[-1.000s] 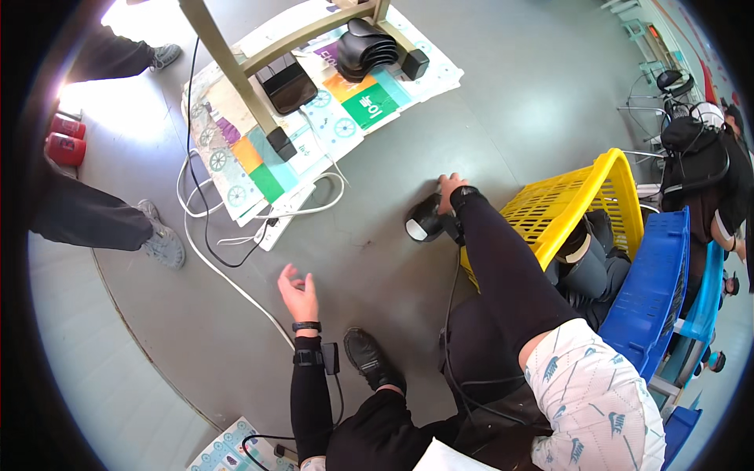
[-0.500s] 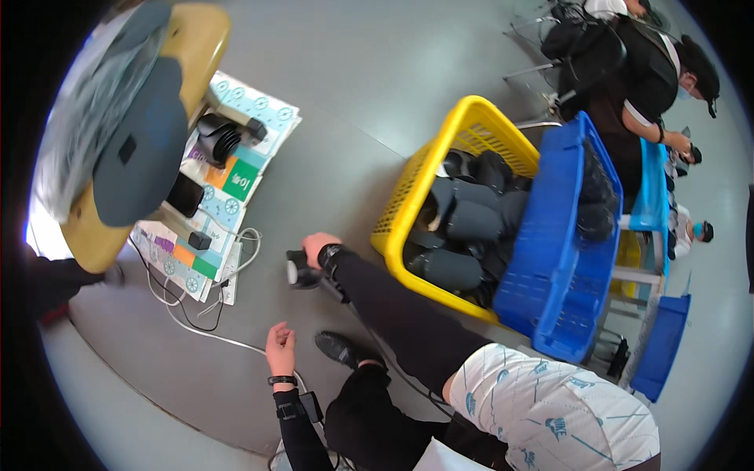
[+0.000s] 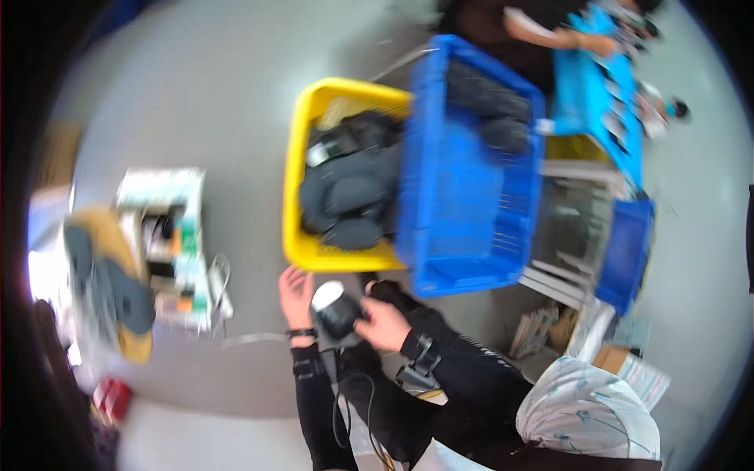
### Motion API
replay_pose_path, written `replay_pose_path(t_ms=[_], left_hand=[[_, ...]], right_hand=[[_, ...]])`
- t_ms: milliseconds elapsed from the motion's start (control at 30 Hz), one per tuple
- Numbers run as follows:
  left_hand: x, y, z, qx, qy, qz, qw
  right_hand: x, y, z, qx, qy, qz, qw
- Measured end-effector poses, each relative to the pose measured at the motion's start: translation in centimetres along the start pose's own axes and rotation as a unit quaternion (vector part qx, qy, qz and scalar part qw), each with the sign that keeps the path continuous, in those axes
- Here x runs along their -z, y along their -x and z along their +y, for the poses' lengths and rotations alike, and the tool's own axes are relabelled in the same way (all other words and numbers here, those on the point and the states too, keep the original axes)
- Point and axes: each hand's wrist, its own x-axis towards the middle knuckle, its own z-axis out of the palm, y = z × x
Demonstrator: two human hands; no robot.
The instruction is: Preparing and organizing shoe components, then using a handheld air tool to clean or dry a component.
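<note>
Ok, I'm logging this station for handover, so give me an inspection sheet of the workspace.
Surface: grey floor, blurred.
Job's things: dark rounded piece with a white end; dark-grey padded pieces in the yellow basket.
Clutter: blue crate beside the basket; stool, printed sheets, left.
Hands: right hand grips the rounded piece; left hand open beside it, contact unclear.
Cables: black cable by the left forearm; white cable on floor.
Surroundings: co-worker near blue-covered table.
</note>
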Motion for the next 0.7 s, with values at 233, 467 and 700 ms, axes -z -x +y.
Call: replay_pose_path(t_ms=[233, 467, 700], left_hand=[[-3.9, -0.8, 4.6, -0.003, -0.111, -0.054, 0.992], [-3.0, 1.0, 10.0, -0.005, -0.314, -0.166, 0.935], [-5.4, 6.5, 17.3, 0.090, -0.242, -0.272, 0.927]], right_hand=[[9.2, 6.5, -0.8, -0.029, -0.132, 0.115, 0.984], [15.9, 14.1, -2.8, -0.022, -0.211, 0.257, 0.943], [17.6, 23.1, -1.2, -0.106, -0.215, 0.346, 0.907]])
